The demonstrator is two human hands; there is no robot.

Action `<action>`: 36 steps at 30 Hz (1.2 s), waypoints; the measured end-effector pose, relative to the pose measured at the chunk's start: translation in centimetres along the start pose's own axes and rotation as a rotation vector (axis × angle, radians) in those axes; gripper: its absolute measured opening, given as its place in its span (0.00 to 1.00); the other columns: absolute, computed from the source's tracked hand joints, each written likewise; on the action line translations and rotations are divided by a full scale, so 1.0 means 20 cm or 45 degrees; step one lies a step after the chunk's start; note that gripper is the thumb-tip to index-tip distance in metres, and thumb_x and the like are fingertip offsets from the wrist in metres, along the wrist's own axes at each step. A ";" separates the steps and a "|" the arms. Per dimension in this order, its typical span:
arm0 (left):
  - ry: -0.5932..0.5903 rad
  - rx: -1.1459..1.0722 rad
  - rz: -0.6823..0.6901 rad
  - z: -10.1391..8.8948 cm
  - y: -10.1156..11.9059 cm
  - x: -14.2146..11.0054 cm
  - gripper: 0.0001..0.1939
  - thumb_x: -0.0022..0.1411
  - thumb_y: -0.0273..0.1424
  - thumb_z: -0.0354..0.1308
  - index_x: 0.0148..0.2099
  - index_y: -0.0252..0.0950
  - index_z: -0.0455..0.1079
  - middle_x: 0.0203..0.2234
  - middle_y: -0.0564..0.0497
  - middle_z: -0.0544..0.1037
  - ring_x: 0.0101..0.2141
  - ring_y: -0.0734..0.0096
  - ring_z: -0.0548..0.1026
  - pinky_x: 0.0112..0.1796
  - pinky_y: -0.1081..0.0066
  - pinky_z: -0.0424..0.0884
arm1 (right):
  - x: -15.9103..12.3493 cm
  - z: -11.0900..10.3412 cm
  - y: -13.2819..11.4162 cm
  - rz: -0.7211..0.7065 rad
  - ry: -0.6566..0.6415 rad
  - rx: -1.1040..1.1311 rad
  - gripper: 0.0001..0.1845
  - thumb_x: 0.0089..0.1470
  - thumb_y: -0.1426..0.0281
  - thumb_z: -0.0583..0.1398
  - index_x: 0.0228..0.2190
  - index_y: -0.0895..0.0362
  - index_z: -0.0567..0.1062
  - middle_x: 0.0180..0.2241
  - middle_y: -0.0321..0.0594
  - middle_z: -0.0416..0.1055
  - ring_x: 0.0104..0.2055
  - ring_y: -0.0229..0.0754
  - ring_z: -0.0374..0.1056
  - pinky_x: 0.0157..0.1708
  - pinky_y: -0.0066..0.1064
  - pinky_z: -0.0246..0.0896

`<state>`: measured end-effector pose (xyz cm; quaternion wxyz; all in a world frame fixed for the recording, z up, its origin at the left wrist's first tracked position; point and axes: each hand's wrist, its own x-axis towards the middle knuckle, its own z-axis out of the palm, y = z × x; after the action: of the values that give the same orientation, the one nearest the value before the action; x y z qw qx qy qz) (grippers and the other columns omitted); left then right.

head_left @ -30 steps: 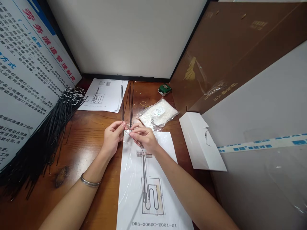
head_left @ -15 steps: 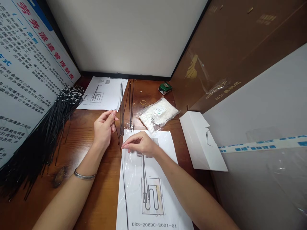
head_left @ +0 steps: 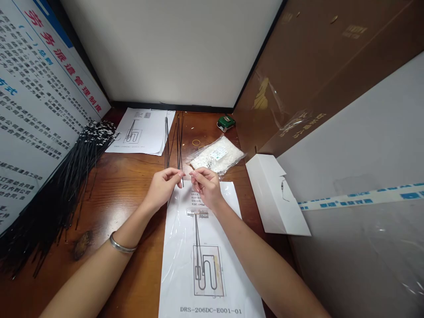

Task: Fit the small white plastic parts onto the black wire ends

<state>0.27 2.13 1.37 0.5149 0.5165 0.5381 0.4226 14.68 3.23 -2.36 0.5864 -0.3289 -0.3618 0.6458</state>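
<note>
My left hand [head_left: 165, 187] is closed in a pinch just above the top edge of the plastic-covered drawing sheet [head_left: 179, 265]. Facing it, my right hand [head_left: 207, 187] pinches too, with a narrow gap between the two sets of fingertips. Whatever either hand holds is too small or hidden to make out. Thin black wires [head_left: 166, 137] lie lengthwise behind my left hand, and a second group of black wires [head_left: 179, 137] runs down to its fingertips. Beyond my right hand lies a clear bag of small white pieces [head_left: 217, 154].
A large bundle of black wires with white ends [head_left: 66, 185] rests at the left against a printed board [head_left: 39, 110]. Farther back are another drawing sheet [head_left: 149, 137] and a green tape measure [head_left: 225, 123]. A folded white card [head_left: 278, 198] and brown carton [head_left: 298, 66] border the right.
Both hands have come together above the sheet's top edge, the left moving right and the right slightly up. The long black wire that trailed down the sheet no longer shows there.
</note>
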 end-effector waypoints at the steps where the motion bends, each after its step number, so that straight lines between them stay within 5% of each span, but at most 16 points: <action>1: 0.025 -0.059 -0.034 0.01 -0.01 -0.02 0.12 0.54 0.38 0.60 0.31 0.33 0.72 0.18 0.55 0.70 0.15 0.82 0.57 0.17 0.76 0.51 | 0.00 0.00 0.00 -0.019 0.034 -0.016 0.08 0.42 0.66 0.66 0.22 0.58 0.76 0.17 0.31 0.68 0.11 0.27 0.53 0.11 0.23 0.39; 12: 0.103 -0.473 -0.141 0.07 -0.03 -0.11 0.14 0.49 0.39 0.64 0.32 0.33 0.73 0.18 0.54 0.70 0.13 0.84 0.52 0.14 0.78 0.44 | 0.01 0.01 0.01 0.054 -0.060 -0.203 0.09 0.41 0.66 0.68 0.28 0.57 0.78 0.13 0.29 0.64 0.14 0.29 0.51 0.13 0.25 0.43; 20: 0.083 -0.287 -0.011 0.06 -0.09 -0.12 0.11 0.54 0.37 0.61 0.27 0.34 0.71 0.18 0.54 0.71 0.17 0.80 0.60 0.18 0.77 0.53 | 0.01 0.01 0.02 0.013 -0.106 -0.226 0.08 0.42 0.67 0.68 0.27 0.56 0.78 0.25 0.37 0.76 0.14 0.28 0.54 0.14 0.26 0.47; 36: 0.167 -0.285 -0.014 0.07 -0.10 -0.12 0.10 0.56 0.37 0.58 0.29 0.35 0.71 0.19 0.54 0.72 0.17 0.79 0.61 0.19 0.76 0.53 | 0.01 0.00 0.02 0.017 -0.123 -0.204 0.09 0.42 0.66 0.68 0.27 0.56 0.78 0.26 0.37 0.77 0.13 0.27 0.53 0.12 0.25 0.47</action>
<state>1.19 -0.57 -0.57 0.5354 0.4242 0.5228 0.5100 14.50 3.38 -2.76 0.5358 -0.3455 -0.4380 0.6338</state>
